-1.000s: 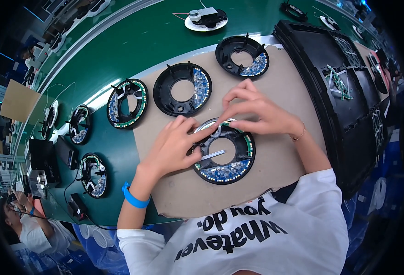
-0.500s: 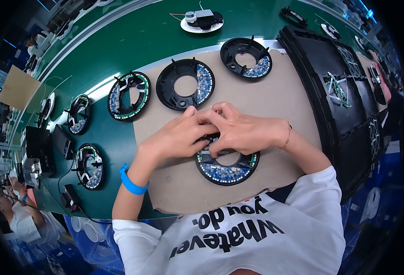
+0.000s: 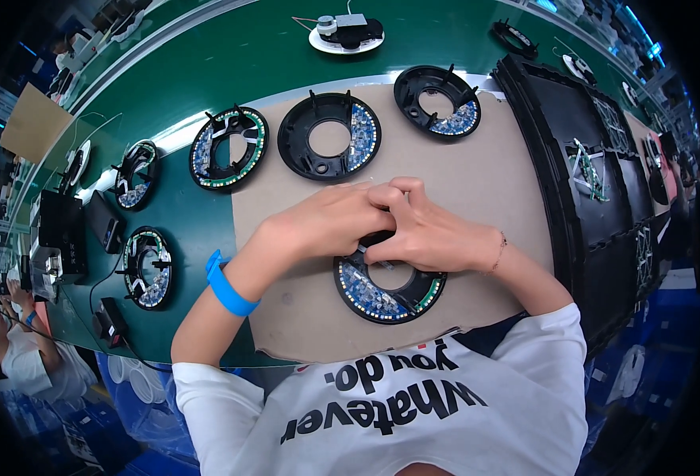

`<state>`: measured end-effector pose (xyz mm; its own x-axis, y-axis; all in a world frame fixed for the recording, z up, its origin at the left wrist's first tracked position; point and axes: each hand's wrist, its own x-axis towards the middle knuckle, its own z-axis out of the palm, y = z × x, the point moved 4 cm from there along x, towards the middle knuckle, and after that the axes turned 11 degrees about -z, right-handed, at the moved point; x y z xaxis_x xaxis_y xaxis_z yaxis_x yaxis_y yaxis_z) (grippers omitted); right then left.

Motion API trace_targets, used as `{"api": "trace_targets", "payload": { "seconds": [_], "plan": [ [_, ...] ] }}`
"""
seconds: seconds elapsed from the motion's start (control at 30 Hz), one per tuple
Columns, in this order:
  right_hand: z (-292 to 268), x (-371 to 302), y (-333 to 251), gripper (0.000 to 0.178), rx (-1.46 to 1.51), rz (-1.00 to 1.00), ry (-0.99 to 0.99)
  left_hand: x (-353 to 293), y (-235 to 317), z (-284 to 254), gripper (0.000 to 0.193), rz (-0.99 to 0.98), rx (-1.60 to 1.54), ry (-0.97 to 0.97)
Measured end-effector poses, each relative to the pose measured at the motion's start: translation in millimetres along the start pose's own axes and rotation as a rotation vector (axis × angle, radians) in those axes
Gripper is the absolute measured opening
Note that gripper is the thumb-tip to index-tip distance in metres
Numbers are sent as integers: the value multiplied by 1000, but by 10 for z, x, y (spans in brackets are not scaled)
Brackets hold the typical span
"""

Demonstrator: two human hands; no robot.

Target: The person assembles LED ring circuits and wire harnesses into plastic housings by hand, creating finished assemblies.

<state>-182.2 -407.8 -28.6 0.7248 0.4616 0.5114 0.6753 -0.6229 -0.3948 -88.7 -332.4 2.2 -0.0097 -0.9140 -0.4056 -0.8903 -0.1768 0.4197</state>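
On the brown cardboard in front of me lies a black ring housing (image 3: pixel 412 304) with a blue circuit board (image 3: pixel 366 300) along its near left and a green strip of small lights on its near right. My left hand (image 3: pixel 330 220) reaches over its far left part, fingers curled down and partly hidden behind the other hand. My right hand (image 3: pixel 437 236) is bent over the far side, thumb low by the central hole and fingers closed against the left hand's fingers. Both grip the ring's far part; any small piece between the fingertips is hidden.
Similar ring housings stand beyond my hands (image 3: pixel 302 151) and to the left (image 3: pixel 148 270). A white disc with a speaker-like part (image 3: pixel 346 36) sits farther back. Black divided trays (image 3: pixel 596 230) with circuit strips flank the right. A co-worker (image 3: pixel 32 341) is at the left.
The ring housing has turned clockwise under my hands, its blue board going from the near side to the near left. My right hand has closed in nearer my left. The view has shifted slightly.
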Motion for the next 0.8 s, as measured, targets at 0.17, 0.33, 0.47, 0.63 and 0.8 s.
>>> {"api": "trace_targets", "payload": {
  "seconds": [0.17, 0.33, 0.47, 0.63, 0.8],
  "plan": [
    [71, -62, 12, 16, -53, -71, 179, 31, 6, 23, 30, 25, -24, 38],
    [123, -77, 34, 17, -20, -114, 270, 50, -51, 58, 34, 80, -15, 53],
    [96, -44, 26, 16, -3, -76, 259, 44, -38, 26, 28, 25, -86, 18],
    [84, 2, 14, 13, 41, -4, 192, 71, -91, 33, 25, 32, -135, -65],
    [115, -16, -12, 13, 80, -27, 180, -21, -146, 129, 24, 99, -296, -57]
  ]
}}
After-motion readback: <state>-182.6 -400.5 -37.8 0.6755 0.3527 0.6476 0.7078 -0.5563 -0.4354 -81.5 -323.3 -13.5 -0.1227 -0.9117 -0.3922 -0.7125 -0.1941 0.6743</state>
